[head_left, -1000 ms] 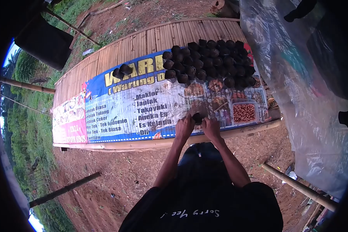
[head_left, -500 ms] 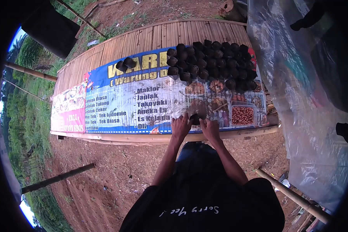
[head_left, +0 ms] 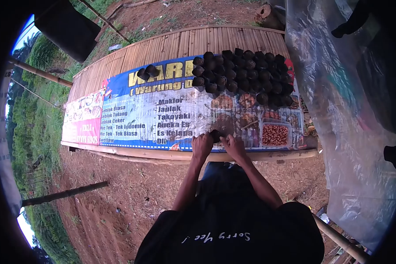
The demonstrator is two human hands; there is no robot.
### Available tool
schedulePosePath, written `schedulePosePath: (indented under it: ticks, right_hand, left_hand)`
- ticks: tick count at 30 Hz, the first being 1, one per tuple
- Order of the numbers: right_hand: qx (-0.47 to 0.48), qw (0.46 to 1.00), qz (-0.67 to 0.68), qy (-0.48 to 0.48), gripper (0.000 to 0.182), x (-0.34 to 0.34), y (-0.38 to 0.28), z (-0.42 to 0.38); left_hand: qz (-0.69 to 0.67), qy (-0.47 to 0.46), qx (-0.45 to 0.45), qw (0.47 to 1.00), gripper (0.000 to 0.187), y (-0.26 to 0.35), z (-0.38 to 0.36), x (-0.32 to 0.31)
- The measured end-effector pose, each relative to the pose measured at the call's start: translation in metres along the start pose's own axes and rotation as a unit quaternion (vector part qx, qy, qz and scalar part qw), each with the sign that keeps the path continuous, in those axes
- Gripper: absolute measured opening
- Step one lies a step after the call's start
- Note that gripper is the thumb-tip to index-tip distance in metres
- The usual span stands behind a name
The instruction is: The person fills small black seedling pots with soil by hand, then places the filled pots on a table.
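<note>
While both hands meet at near edge of printed banner (head_left: 163, 119), I see left hand (head_left: 202, 147) and right hand (head_left: 233, 147) pinching small dark pot (head_left: 215, 135), seemingly soil-filled. Cluster of like pots (head_left: 246, 75) sits well apart on bamboo table (head_left: 171, 44).

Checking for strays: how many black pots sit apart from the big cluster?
3: two pots together on the banner's far left, one pot between the left hand and right hand. Others may be hidden.

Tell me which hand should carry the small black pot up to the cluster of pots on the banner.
Probably the right hand: it touches the small black pot, as does the left hand, but the cluster of pots sits up and to the right, on its side.
</note>
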State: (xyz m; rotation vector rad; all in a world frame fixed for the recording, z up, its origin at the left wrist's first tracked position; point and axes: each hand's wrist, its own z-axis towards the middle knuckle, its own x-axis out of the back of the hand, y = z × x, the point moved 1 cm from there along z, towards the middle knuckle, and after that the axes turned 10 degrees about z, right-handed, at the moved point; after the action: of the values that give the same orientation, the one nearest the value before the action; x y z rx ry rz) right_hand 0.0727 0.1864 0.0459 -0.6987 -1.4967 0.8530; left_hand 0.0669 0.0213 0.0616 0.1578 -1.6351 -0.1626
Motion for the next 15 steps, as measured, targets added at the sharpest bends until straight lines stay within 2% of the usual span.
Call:
schedulePosePath:
  ticks: [4,6,9,13,15]
  right_hand:
    - [0.019,1.0,-0.016,-0.008,0.029,-0.015,0.0,0.009]
    - [0.076,0.996,-0.029,0.02,0.022,-0.023,0.008,0.013]
    - [0.051,0.999,-0.001,0.013,0.015,-0.019,0.01,0.014]
    - [0.072,0.997,0.014,0.021,0.014,-0.01,0.007,0.011]
    - [0.007,0.999,0.031,-0.019,0.014,-0.009,0.008,0.012]
  left_hand:
    - [-0.013,-0.007,0.02,1.0,0.019,-0.006,-0.001,-0.001]
    - [0.0,0.0,0.024,1.0,0.018,-0.005,-0.002,0.002]
    - [-0.01,0.018,0.01,1.0,0.017,0.001,-0.004,0.012]
    - [-0.033,0.038,0.013,0.999,0.015,0.001,-0.005,0.003]
    - [-0.056,0.033,0.018,0.998,0.017,0.003,-0.001,0.0]
